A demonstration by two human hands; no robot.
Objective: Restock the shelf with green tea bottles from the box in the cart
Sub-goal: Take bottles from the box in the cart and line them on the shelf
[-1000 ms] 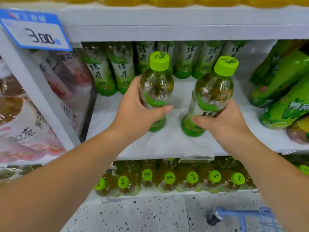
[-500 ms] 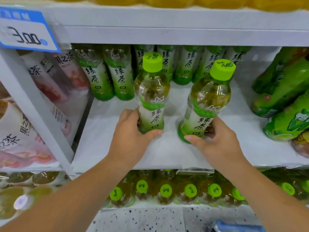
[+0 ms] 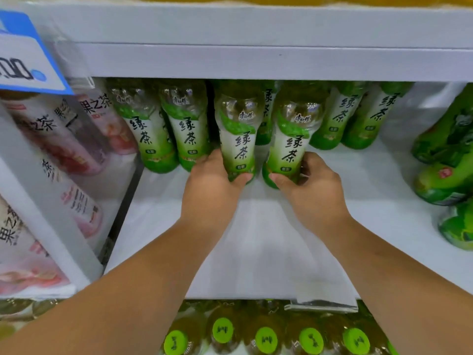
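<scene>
On a white shelf, the left hand and right hand each grasp an upright green tea bottle — left bottle, right bottle — side by side.

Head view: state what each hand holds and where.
The left hand grips one green tea bottle near its base; the right hand grips a second bottle near its base.

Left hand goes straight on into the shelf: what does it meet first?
Probably the back-row bottle directly behind; the held bottle in the left hand would touch it before the hand itself. Gap depth unclear.
</scene>
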